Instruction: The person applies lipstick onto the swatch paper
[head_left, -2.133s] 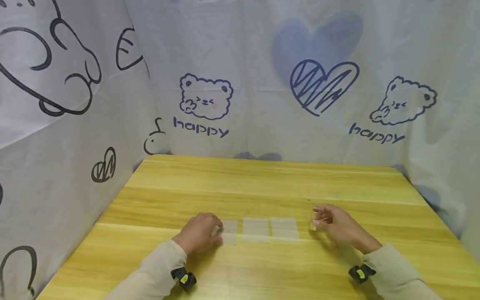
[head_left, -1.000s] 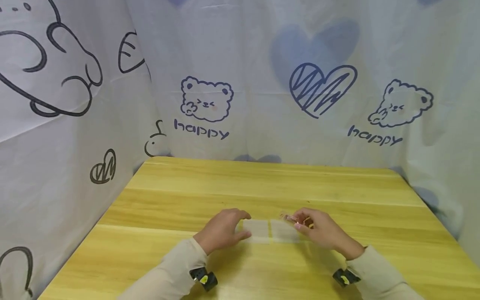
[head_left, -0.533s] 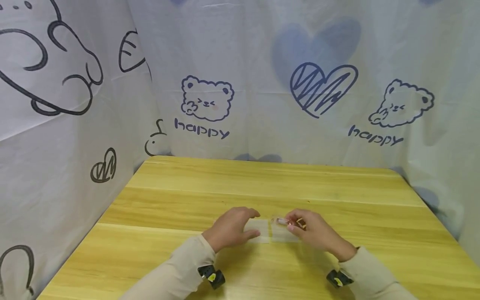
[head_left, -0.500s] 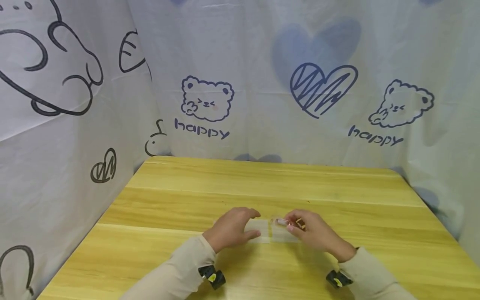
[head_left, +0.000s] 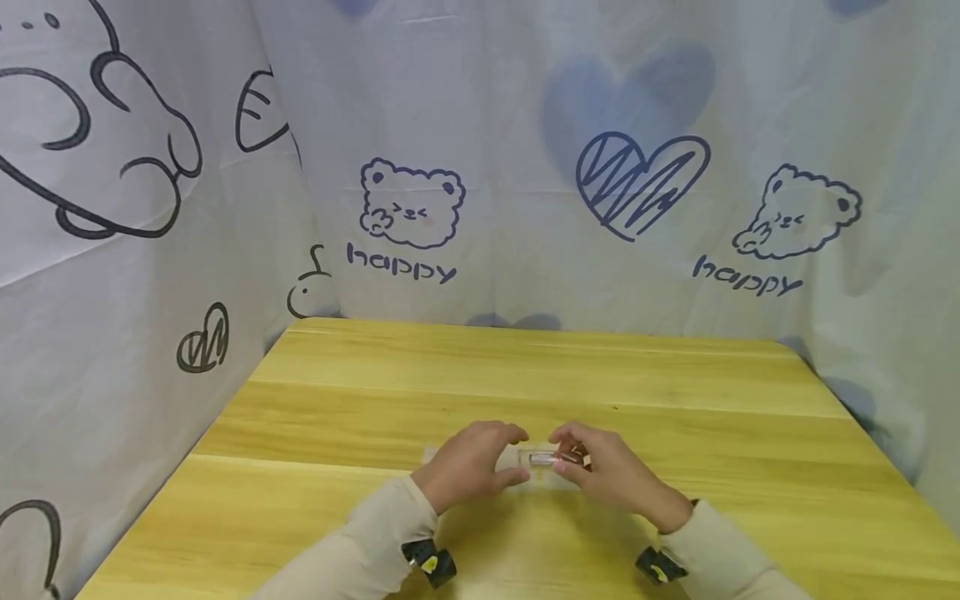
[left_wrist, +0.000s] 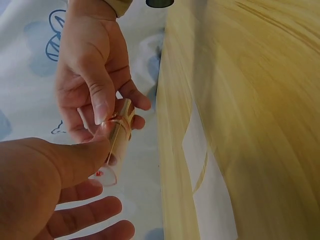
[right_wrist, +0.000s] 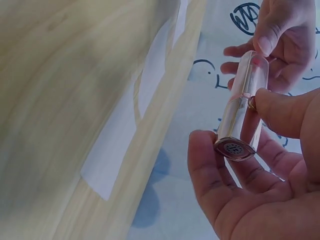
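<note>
Yellowish wood-grain tabletop, backed by white printed cloth, carries white paper pieces in a row, and just above them the right hand pinches a lipstick-like tube between thumb and fingers — its clear end pointing toward the left hand. That left hand is loosely spread around the clear end, gripping nothing; whether it touches, I cannot tell — so the step looks like readying the tube for two-handed handling, and the next move seems to call for a light left pinch against a steady right hold.
</note>
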